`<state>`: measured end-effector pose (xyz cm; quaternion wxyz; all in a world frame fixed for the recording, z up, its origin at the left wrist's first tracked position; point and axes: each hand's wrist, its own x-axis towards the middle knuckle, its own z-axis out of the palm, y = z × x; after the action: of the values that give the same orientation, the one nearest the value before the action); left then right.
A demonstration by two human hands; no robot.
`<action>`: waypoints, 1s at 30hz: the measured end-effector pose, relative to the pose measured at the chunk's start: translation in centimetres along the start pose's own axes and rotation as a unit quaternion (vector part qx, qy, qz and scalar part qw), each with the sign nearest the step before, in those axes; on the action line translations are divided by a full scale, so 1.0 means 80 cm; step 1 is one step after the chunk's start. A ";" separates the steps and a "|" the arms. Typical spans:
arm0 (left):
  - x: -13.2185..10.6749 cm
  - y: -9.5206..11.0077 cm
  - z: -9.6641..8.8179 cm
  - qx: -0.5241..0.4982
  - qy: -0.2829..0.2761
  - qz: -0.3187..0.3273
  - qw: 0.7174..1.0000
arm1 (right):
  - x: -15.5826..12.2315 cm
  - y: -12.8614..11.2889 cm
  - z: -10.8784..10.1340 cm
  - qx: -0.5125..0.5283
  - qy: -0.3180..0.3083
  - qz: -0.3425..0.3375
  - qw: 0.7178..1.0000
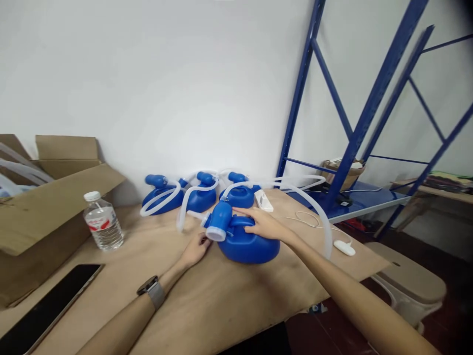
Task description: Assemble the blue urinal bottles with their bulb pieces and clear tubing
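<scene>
A blue plastic urinal bottle point(251, 249) with a translucent hose point(314, 202) rests on the brown-covered table point(236, 296). My right hand point(264, 224) is closed around the handle on its top. The bottle's blue neck point(221, 217) points toward me and ends in a whitish round mouth. My left hand point(195, 249), below a watch point(151, 290), lies low beside that mouth with its fingers curled. What those fingers hold, if anything, is hidden. Behind stand three similar urinal bottles point(201, 199) with hoses, in a row along the wall.
To the left are an open cardboard box point(55, 212) with hoses inside, a water bottle point(103, 224) and a phone point(48, 310). A white power strip point(263, 201) and a white corded device point(344, 247) lie to the right. Beyond are blue shelving point(354, 143) and a stool point(410, 271).
</scene>
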<state>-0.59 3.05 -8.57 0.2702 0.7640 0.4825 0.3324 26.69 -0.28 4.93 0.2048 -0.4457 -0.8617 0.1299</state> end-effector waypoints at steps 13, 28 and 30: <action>-0.105 -0.004 -0.037 0.039 0.149 0.100 0.983 | 0.059 -0.023 0.061 -0.015 0.041 0.027 0.999; -0.050 0.061 -0.081 -0.098 0.231 -0.026 0.968 | 0.086 -0.125 0.117 -0.281 0.182 -0.084 0.938; -0.043 0.065 -0.082 -0.085 0.215 -0.024 0.973 | 0.084 -0.127 0.120 -0.278 0.181 -0.075 0.940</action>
<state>-3.80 -1.48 -1.47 0.2319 0.6373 0.5171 0.5222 11.48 -0.91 2.19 0.2346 -0.4346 -0.8430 -0.2132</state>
